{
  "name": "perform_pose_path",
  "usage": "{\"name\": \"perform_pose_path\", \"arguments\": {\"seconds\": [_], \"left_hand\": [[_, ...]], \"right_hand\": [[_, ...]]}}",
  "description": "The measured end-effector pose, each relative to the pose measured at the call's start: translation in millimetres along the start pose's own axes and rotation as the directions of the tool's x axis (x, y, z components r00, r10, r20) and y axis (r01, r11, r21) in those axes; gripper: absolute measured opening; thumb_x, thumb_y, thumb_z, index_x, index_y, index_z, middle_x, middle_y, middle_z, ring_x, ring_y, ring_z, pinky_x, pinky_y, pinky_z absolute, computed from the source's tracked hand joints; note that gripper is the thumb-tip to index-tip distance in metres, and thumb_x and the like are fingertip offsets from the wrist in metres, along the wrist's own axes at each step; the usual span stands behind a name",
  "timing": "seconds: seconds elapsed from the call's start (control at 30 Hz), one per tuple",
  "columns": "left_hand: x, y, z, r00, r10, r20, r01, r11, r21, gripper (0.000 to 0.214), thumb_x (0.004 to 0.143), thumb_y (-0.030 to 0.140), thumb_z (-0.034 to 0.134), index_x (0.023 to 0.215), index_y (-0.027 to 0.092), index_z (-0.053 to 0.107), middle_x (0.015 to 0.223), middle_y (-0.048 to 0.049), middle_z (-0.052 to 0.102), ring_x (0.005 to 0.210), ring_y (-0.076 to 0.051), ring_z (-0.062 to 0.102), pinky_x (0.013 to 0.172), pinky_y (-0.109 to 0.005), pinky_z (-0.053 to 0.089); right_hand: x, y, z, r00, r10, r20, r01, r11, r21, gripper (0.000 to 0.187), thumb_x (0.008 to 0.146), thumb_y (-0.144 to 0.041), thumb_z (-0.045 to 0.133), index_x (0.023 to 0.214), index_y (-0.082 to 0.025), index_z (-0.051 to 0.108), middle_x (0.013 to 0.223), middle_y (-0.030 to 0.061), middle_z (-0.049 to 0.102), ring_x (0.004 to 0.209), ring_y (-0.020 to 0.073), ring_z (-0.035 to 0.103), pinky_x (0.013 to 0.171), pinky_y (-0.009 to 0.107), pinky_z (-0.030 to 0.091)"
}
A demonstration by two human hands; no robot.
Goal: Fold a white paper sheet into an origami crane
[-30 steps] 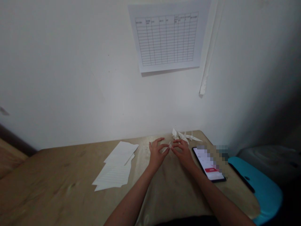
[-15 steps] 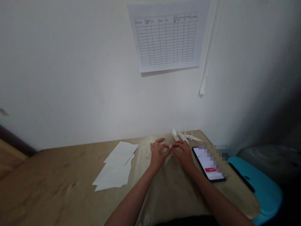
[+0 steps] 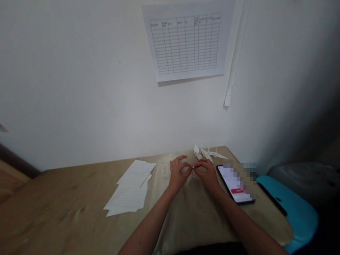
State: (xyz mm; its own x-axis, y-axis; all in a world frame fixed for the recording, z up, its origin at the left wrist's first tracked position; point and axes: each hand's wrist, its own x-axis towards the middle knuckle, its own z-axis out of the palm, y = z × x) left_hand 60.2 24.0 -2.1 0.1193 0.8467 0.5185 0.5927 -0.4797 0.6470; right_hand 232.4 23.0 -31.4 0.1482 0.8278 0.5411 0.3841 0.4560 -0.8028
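Observation:
My left hand [image 3: 179,173] and my right hand [image 3: 206,172] meet above the table, each pinching with thumb and forefinger. Between the fingertips is a small piece of folded white paper [image 3: 188,181], mostly hidden by the fingers, with a pale tip showing below them. The other fingers of my left hand are raised and partly spread. Just beyond my right hand, several white folded paper figures [image 3: 206,154], shaped like cranes, lie near the wall.
A loose stack of white paper sheets [image 3: 130,191], some lined, lies left of my hands on the brown table [image 3: 66,209]. To the right sits a lit phone [image 3: 233,187], beside a turquoise seat [image 3: 292,209]. A printed table sheet [image 3: 188,46] hangs on the wall.
Both hands keep their pinch on the folded paper, with the fingertips now slightly closer together. The whole view has shifted very slightly.

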Motion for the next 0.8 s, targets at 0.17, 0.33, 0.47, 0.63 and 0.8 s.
{"name": "perform_pose_path", "arguments": {"seconds": [0.17,0.33,0.47,0.63,0.8], "left_hand": [[4,-12,-5.9,0.999,0.034,0.032,-0.032,0.998,-0.046,0.010,0.084,0.024,0.078,0.090,0.032,0.081,0.138,-0.0033,0.059,0.133,-0.026,0.050,0.117,-0.055,0.035],[4,-14,-9.5,0.997,0.064,0.043,-0.061,0.997,-0.055,0.015,0.084,0.020,0.077,0.090,0.033,0.081,0.138,-0.0029,0.060,0.132,-0.026,0.050,0.116,-0.054,0.036],[4,-13,-9.4,0.995,0.087,0.048,-0.083,0.994,-0.064,0.020,0.083,0.016,0.076,0.091,0.033,0.082,0.138,-0.0027,0.061,0.131,-0.026,0.051,0.115,-0.053,0.039],[4,-15,-8.6,0.996,0.086,0.041,-0.082,0.994,-0.073,0.019,0.081,0.015,0.078,0.088,0.032,0.082,0.138,-0.0024,0.061,0.131,-0.026,0.051,0.115,-0.052,0.039],[4,-17,-8.0,0.997,0.071,0.035,-0.068,0.995,-0.074,0.014,0.078,0.017,0.081,0.083,0.030,0.081,0.137,-0.0035,0.061,0.131,-0.027,0.052,0.114,-0.052,0.040]], "right_hand": [[2,0,-2,0.998,0.055,0.022,-0.057,0.997,0.059,0.010,0.077,-0.035,0.073,0.078,-0.026,0.078,0.104,0.0067,0.069,0.106,0.0262,0.062,0.102,0.045,0.045],[2,-6,-4,0.993,0.107,0.053,-0.113,0.987,0.115,0.013,0.074,-0.037,0.075,0.076,-0.025,0.078,0.105,0.0075,0.071,0.107,0.0265,0.064,0.101,0.045,0.047],[3,-8,-4,0.989,0.134,0.065,-0.143,0.977,0.158,0.014,0.072,-0.038,0.076,0.074,-0.024,0.077,0.103,0.0078,0.073,0.106,0.0267,0.065,0.099,0.045,0.049],[3,-7,-4,0.985,0.145,0.093,-0.159,0.973,0.167,0.017,0.071,-0.040,0.077,0.074,-0.024,0.077,0.103,0.0076,0.072,0.106,0.0264,0.065,0.099,0.044,0.049],[2,-7,-4,0.984,0.137,0.116,-0.156,0.972,0.176,0.017,0.073,-0.041,0.077,0.074,-0.023,0.077,0.100,0.0075,0.073,0.105,0.0261,0.066,0.100,0.044,0.049]]}}
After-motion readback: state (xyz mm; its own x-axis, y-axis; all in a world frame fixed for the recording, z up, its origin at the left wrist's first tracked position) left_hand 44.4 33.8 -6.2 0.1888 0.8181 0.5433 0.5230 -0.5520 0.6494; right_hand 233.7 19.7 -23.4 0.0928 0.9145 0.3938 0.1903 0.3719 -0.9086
